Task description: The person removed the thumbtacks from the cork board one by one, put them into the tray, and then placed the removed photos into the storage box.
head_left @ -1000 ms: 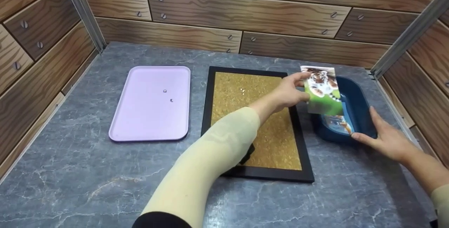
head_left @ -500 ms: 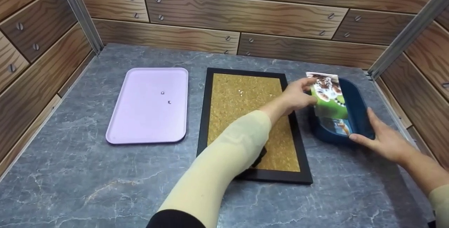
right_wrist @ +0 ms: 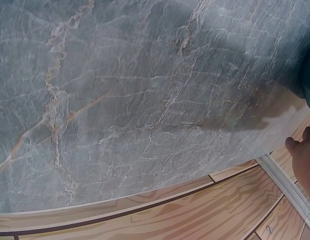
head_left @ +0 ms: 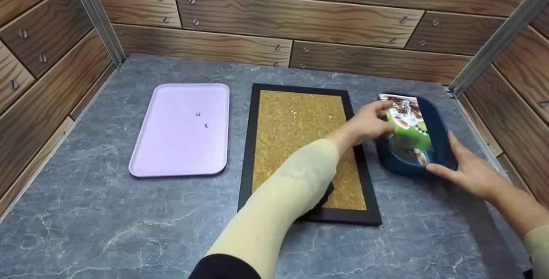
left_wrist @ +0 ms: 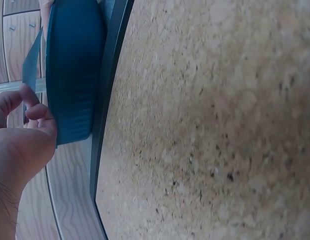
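Observation:
A photo of a tiger on grass [head_left: 409, 124] lies over the opening of a dark blue plastic basin [head_left: 439, 128] at the right. My left hand [head_left: 371, 120] pinches the photo by its left edge between thumb and fingers. In the left wrist view the photo [left_wrist: 32, 60] appears edge-on above the basin [left_wrist: 75, 75], held by the left hand [left_wrist: 25, 135]. With the thumb at its front rim and fingers along its right side, my right hand [head_left: 476, 169] holds the basin. Another picture [head_left: 421, 157], mostly covered, shows inside it.
A cork board with a black frame [head_left: 300, 141] lies mid-table, partly under my left forearm, with small clear pins [head_left: 293, 113] and a partly hidden black item [head_left: 328, 193]. Left of it is a lilac tray [head_left: 180, 141] holding two tiny shiny bits. Wood-patterned walls [head_left: 240, 17] surround the table.
My left hand has moved right and slightly toward me, lowering the tiger photo over the basin, so it covers more of the picture inside. The right hand stays at the basin.

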A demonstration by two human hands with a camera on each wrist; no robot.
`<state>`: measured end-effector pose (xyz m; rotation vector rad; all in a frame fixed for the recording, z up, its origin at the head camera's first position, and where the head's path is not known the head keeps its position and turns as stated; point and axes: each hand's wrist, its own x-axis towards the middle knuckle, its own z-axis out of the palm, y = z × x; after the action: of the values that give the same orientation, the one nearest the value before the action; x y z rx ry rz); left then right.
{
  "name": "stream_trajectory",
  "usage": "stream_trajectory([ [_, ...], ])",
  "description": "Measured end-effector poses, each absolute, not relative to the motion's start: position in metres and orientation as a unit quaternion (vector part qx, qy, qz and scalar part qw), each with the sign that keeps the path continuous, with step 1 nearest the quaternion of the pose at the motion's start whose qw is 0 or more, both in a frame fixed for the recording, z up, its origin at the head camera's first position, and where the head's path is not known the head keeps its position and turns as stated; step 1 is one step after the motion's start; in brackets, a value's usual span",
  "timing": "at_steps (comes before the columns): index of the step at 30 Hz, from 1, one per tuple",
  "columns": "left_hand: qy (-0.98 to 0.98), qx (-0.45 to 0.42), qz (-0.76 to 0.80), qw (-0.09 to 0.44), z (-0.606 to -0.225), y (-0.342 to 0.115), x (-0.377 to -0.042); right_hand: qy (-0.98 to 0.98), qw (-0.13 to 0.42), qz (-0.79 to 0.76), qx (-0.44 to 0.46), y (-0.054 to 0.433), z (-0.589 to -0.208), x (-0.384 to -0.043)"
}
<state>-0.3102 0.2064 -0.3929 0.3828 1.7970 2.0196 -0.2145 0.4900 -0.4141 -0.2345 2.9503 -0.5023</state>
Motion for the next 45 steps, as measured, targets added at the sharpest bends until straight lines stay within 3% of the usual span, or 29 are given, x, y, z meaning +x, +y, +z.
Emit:
stream_trajectory([
  [45, 0.781, 0.216, 0.549, 0.207, -0.401, 0.219, -0.304, 0.98, 0.09, -0.165, -0.07, 0.488, -0.409, -0.212],
])
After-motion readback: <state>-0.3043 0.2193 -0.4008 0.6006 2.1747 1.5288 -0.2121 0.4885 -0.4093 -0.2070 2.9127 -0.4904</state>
